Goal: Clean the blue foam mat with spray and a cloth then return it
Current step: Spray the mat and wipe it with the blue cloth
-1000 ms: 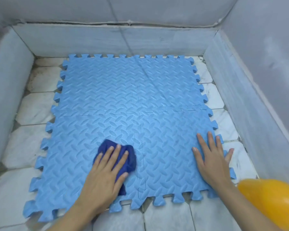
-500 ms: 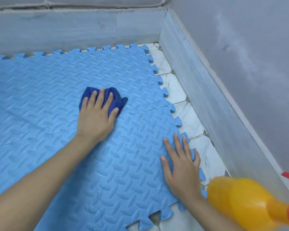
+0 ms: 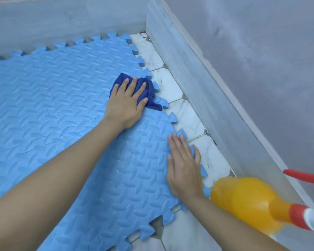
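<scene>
The blue foam mat [image 3: 49, 98], made of interlocking textured tiles, lies flat on the pale tiled floor. My left hand [image 3: 126, 103] reaches across and presses a crumpled dark blue cloth [image 3: 148, 91] onto the mat near its toothed right edge. My right hand [image 3: 183, 164] rests flat, fingers apart, on the mat's right edge nearer to me, holding nothing. An orange spray bottle [image 3: 250, 201] with a red and white head stands at the lower right, close to my right forearm.
A grey skirting wall [image 3: 203, 84] runs along the right side, another along the back [image 3: 65, 22]. A strip of white marble floor tiles [image 3: 187, 120] shows between mat and right wall. A red curved part [image 3: 304, 176] shows at the right edge.
My left hand has slid the cloth to the right, from the mat's middle to its right edge. My right hand stays planted on the mat's edge. The view has turned right.
</scene>
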A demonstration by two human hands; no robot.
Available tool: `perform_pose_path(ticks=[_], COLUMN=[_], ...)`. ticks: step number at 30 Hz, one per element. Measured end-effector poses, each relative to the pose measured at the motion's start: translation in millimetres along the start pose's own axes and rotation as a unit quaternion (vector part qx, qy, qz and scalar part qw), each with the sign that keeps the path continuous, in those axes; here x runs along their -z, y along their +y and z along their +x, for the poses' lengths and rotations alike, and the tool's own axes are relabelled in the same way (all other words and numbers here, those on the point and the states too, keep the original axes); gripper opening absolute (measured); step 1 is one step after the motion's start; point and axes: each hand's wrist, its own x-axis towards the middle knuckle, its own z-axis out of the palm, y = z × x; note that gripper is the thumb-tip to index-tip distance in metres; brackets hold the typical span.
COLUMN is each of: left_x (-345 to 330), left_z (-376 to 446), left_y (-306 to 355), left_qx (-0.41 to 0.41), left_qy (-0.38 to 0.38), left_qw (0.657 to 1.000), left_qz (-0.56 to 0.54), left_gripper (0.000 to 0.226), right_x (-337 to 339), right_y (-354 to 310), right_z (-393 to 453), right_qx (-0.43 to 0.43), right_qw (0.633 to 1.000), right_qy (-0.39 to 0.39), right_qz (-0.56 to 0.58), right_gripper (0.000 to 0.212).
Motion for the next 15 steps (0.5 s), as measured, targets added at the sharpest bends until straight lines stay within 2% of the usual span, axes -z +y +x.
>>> perform_pose_path(ticks=[3,7,9,11,13,14,15], left_x=[-4,-14,-21,-24,-27,-26,-20], left_z=[-84,-202,-229,-219,-186,-165,-145], left_y=[9,33,46,54,49,38,21], left_qx=[-0.029,-0.08,-0.112,-0.141,-0.109,-0.053,0.019], left_qy=[-0.011,-0.028,-0.046,-0.051,-0.023,0.0,0.021], left_qw=[1.0,0.996,0.992,0.988,0.993,0.998,0.999], left_qz=[-0.004,0.027,0.026,0.026,0.034,0.032,0.021], left_gripper=[0.063,0.06,0.059,0.058,0.058,0.058,0.059], right_x=[0,5,10,21,30,33,34], right_y=[5,8,5,2,1,0,-1], right_z=[1,4,8,15,19,19,17], right_qx=[-0.017,-0.05,-0.084,-0.154,-0.203,-0.201,-0.18], right_qw=[0.995,0.98,0.971,0.944,0.905,0.903,0.916], right_qy=[0.02,0.033,0.03,0.013,-0.008,-0.017,-0.025], right_qz=[0.092,0.188,0.22,0.291,0.374,0.381,0.358], right_gripper=[0.054,0.06,0.056,0.05,0.047,0.045,0.043])
